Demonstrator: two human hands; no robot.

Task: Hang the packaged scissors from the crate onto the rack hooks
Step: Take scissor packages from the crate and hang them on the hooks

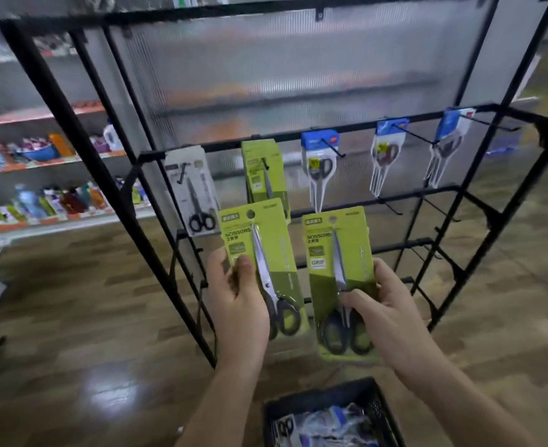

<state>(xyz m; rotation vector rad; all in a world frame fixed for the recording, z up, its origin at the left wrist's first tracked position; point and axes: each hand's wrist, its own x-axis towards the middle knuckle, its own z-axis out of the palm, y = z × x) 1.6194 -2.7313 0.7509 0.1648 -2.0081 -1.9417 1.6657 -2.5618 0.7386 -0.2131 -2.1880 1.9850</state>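
Item one: first green pack (275, 253), a lime card with a darker olive lower half, a round hang hole at the top, "SCISSORS" printed at the left, and steel blades pointing up from black handles with green inserts. My left hand (237, 304) holds it upright in front of the rack (84, 150), level with its lower rails, thumb pressed on the face and fingers curled behind. Item two: second green pack (353, 253), same design plus a "GRIP" label. It is held just right of the first, also before the lower rails, by my right hand (392, 321), thumb across the blades near the pivot and fingers wrapped round the right edge. Already hanging on the rack's upper rail, from its left end: one grey pack (192, 185), one hung green pack (263, 172), and three blue-topped packs (319, 166). A free hook (392, 208) juts from the rail below them. The black crate (311, 401) sits on the floor in front of the rack's foot, holding what look like more blue-and-white packs, too blurred to count.
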